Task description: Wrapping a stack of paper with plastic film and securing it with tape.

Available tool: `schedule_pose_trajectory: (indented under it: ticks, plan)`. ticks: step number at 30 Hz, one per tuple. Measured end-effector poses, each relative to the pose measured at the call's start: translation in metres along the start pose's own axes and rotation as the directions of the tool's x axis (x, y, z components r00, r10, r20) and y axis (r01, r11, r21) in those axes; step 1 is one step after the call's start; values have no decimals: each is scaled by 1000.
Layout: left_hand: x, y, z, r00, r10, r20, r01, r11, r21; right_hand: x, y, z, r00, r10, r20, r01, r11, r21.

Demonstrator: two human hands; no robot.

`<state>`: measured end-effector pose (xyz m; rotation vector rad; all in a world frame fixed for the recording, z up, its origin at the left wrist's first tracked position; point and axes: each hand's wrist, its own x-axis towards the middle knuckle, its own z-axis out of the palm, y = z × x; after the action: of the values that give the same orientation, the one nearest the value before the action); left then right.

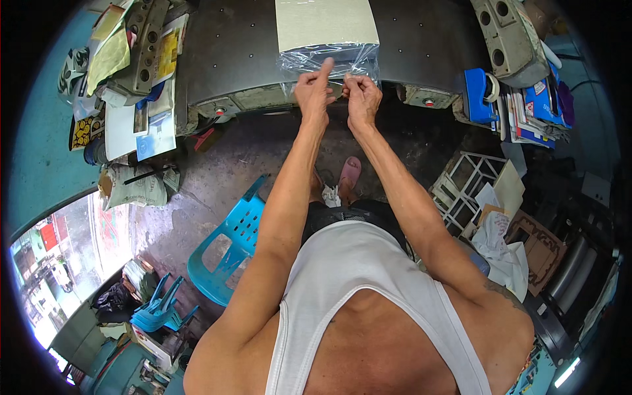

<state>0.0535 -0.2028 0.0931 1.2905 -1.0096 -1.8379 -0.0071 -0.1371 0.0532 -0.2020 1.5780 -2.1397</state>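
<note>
A stack of cream paper or board [327, 24] lies on the dark metal table [237, 44] in front of me. Clear plastic film [316, 53] wraps its near end and hangs crumpled over the table's front edge. My left hand [314, 91] is at the film's near side, its thumb raised and pointing forward, the other fingers partly curled; whether it holds film is not plain. Just to the right, my right hand [362, 96] pinches the near edge of the film between thumb and fingertips. The two hands are a little apart.
Cast metal blocks with round holes stand at left [143, 49] and right [498, 39] among papers. A blue tape dispenser [478, 96] is at the table's right end. A blue plastic chair [229, 247] stands left of me. A white rack [469, 182] is on the floor at right.
</note>
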Motion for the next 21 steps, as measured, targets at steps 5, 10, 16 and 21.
schedule_pose_trajectory:
  ticks: [5, 10, 16, 21]
  plan:
    - [11, 2, 8, 991, 51, -126, -45, 998, 51, -6, 5, 1, 1000, -15, -20, 15, 1000, 24]
    - [12, 1, -2, 988, 67, -137, -79, 994, -80, -9, 1, -2, 998, 41, -56, -35, 994, 105]
    - [3, -1, -8, 995, 30, -94, -46, 984, -170, -4, -2, -2, 992, 129, -11, -124, 973, 193]
    - [11, 7, 0, 994, 19, -110, -43, 974, -224, 12, -8, 8, 927, 370, 65, -358, 817, 451]
